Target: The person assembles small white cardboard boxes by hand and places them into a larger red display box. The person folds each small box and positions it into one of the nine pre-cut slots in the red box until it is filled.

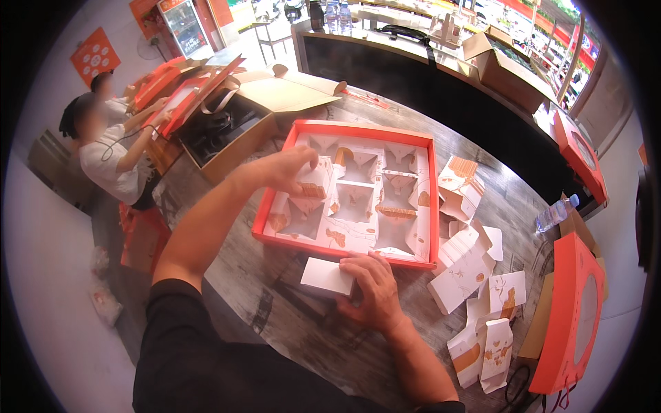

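A shallow red box [435,199] lies on the table before me, with white printed dividers [344,230] forming several compartments. My left hand [286,170] reaches over its left side, fingers and thumb closed around a small white printed box [314,180] set among the dividers. My right hand [372,289] is just outside the near edge of the red box. Its fingers and thumb grip the right end of a plain-faced small white box [326,277]. Part of that box is hidden by the hand.
Folded white printed cartons [463,265] lie to the right, near a water bottle [556,213] and a red gift box with a round window [575,310]. An open cardboard box [241,141] stands at the far left. Beyond it, a person [110,148] handles red boxes.
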Available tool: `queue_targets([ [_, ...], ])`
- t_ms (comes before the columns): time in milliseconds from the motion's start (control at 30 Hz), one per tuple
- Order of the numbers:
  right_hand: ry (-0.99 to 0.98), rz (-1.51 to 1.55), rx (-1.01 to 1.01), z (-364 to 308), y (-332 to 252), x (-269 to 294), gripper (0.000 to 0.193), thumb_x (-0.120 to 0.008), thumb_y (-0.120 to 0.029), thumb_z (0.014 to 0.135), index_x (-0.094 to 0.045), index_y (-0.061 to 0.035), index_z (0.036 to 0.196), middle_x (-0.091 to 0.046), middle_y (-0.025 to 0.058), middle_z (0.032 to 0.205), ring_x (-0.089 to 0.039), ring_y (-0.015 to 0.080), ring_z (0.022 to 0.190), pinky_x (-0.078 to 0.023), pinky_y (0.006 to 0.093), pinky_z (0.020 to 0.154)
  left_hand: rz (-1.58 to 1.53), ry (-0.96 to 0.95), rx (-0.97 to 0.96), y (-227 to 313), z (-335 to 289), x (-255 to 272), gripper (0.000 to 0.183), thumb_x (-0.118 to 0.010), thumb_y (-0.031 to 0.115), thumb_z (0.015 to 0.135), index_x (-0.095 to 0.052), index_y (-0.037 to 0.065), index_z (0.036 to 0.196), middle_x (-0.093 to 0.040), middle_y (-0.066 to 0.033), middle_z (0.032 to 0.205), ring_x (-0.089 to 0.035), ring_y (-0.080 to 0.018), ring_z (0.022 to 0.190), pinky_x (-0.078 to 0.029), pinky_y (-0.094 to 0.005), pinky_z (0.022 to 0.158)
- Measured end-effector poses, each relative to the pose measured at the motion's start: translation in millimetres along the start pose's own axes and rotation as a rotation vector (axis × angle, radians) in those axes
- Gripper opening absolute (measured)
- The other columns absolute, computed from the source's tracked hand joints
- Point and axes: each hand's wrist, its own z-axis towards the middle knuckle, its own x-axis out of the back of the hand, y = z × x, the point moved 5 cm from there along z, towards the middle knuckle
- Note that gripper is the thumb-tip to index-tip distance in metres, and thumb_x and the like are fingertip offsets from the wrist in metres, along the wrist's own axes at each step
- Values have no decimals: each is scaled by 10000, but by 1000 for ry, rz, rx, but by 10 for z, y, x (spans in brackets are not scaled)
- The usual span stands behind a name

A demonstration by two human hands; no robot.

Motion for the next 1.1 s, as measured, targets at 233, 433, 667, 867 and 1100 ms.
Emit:
queue_targets([
  [233,10,-3,-8,0,3,-12,574,-844,-78,601,-632,-83,1135,-690,79,1147,-649,285,1139,-456,475,1069,-4,-11,-22,-91,29,-62,581,-875,235,757,-519,55,1179,-565,-177,1194,-557,-358,1167,-448,-398,1034],
  [433,0,-9,-1,-2,-12,-30,542,-835,-85,625,-634,-85,1128,-691,80,1145,-653,284,1132,-458,479,1066,-38,173,-133,-187,-55,-212,656,-877,402,761,-554,23,1188,-561,-230,1238,-536,-406,1214,-450,-428,1020],
  [667,-8,-12,6,-48,62,-36,580,-826,-134,655,-622,-100,1197,-689,82,1200,-647,295,1179,-446,505,1085,308,386,33,64,-156,-583,826,-739,498,876,-430,3,1460,-342,-273,1582,-284,-429,1505,-238,-456,1238],
  [867,-16,-6,3,-60,54,-46,581,-823,-130,658,-619,-102,1201,-688,80,1205,-645,294,1182,-445,508,1087,307,231,170,104,-161,-696,942,-607,605,937,-303,-11,1582,-240,-267,1652,-181,-406,1559,-140,-456,1278],
  [1100,1,20,-7,-89,66,-56,594,-809,-122,675,-613,-80,1234,-687,114,1203,-650,332,1166,-451,525,1082,150,273,84,-111,-125,-639,861,-615,570,951,-393,-21,1536,-332,-307,1595,-275,-429,1519,-227,-484,1246],
])
